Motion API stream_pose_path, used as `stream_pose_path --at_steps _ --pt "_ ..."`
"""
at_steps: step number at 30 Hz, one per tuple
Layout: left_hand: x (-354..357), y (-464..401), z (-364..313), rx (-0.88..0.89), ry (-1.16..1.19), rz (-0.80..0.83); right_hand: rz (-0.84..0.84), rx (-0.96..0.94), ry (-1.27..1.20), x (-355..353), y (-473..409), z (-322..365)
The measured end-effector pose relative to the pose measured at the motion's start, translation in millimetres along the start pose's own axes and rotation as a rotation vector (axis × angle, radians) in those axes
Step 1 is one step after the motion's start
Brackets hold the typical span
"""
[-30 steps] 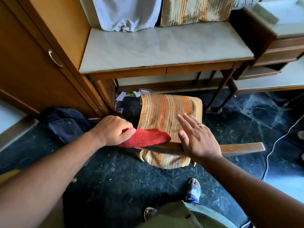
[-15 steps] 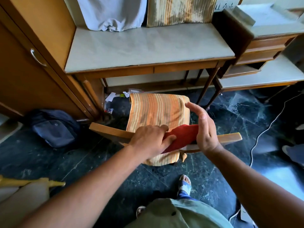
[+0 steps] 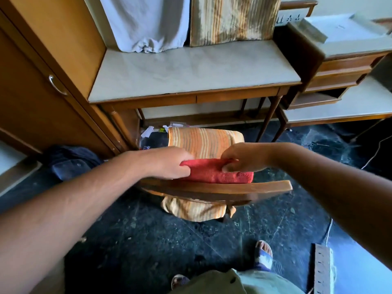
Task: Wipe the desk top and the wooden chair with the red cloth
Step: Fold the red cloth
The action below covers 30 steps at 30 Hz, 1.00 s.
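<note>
Both hands are gripping the red cloth (image 3: 218,172) at once: the left hand (image 3: 169,164) is closing its fingers around one end, the right hand (image 3: 241,159) is pinching the other, just above the wooden chair (image 3: 244,187) top rail. The chair work is judged to be under way, with seat and legs likely left. The desk (image 3: 191,71), beyond the hands, is looking bare and dull; whether it is wiped I cannot tell. A striped towel (image 3: 203,143) is hanging over the chair under the hands, covering wood.
</note>
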<state>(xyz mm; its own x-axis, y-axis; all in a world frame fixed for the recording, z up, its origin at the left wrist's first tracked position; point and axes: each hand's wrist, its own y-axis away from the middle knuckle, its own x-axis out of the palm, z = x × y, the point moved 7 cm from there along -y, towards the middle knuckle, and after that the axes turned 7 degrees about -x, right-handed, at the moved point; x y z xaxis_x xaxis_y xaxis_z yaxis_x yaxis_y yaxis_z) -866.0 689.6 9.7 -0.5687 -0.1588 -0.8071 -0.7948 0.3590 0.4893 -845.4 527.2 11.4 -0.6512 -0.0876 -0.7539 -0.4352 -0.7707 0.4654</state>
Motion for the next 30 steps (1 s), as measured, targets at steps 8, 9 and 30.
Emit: stream_pose_path --at_steps 8,9,30 --pt "-15 -131 -114 0.007 -0.133 -0.189 -0.042 0.113 0.181 -49 70 -145" --pt "-12 -154 -135 0.011 -0.178 -0.185 -0.064 0.126 0.206 -53 86 -172" --pt "-177 -575 -353 0.095 0.120 -0.455 -0.552 0.420 0.107 -252 213 -642"
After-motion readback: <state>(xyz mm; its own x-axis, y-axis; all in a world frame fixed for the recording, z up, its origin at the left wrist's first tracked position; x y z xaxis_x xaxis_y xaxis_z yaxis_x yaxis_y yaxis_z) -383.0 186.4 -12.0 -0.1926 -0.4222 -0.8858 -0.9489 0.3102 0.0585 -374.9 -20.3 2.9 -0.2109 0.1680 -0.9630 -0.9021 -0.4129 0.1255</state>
